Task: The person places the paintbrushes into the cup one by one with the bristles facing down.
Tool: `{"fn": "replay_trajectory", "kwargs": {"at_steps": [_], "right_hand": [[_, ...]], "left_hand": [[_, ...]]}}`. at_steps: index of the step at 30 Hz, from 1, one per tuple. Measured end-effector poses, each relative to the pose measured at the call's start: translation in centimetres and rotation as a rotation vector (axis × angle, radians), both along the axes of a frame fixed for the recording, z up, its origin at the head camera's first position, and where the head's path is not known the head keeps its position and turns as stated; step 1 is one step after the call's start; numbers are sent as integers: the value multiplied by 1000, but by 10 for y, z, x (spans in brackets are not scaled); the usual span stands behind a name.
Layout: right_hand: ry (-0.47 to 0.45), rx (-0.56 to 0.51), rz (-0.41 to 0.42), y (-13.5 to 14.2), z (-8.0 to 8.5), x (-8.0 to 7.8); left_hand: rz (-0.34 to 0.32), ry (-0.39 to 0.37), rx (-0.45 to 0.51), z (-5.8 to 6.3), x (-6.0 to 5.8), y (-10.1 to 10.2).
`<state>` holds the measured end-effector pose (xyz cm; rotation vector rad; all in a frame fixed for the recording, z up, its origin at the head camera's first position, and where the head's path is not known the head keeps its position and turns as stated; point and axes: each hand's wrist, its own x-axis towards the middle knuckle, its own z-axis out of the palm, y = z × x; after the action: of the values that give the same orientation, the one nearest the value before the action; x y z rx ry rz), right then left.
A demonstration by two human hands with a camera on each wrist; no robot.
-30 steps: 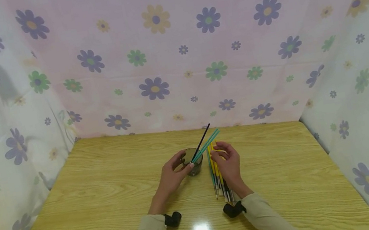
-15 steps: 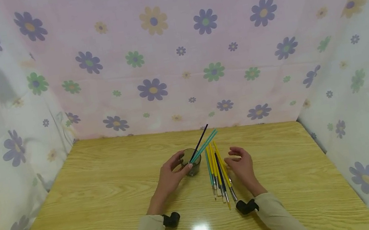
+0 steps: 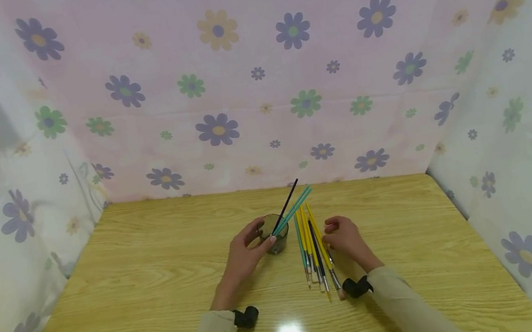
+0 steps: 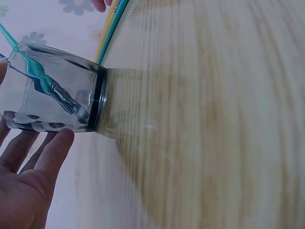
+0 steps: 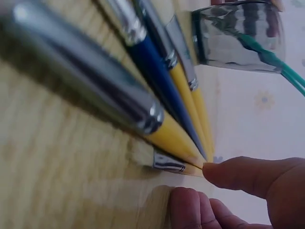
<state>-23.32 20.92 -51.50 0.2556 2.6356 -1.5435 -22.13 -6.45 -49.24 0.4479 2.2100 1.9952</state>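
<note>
My left hand grips a clear, smoky drinking glass, thumb near the rim and fingers around its far side. Leaning in the glass are a dark-handled paintbrush and turquoise-handled paintbrushes, their metal ends down inside it in the left wrist view. On the table to the right lies a bunch of yellow, blue and turquoise paintbrushes. Beside that bunch is my right hand. In the right wrist view its thumb tip meets the handle of a small flat paintbrush, with a gap between thumb and bent fingers.
The wood-grain table runs back to a flowered curtain, which also hangs along both sides. A thicker yellow paintbrush lies close over the small one. Black wrist cameras sit at both cuffs.
My right hand has moved off the top of the bunch to its right side, and the brushes have spread slightly apart. The left hand still holds the glass in place.
</note>
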Motion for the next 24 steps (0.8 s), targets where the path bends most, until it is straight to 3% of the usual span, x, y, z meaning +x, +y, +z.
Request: {"fn": "replay_trajectory", "kwargs": {"at_steps": [6, 24], "right_hand": [[-18, 119, 62, 1, 1, -8], [-29, 306, 93, -3, 4, -9]], "left_hand": [[-5, 9, -2, 0, 0, -1], [10, 4, -39, 1, 0, -1]]}}
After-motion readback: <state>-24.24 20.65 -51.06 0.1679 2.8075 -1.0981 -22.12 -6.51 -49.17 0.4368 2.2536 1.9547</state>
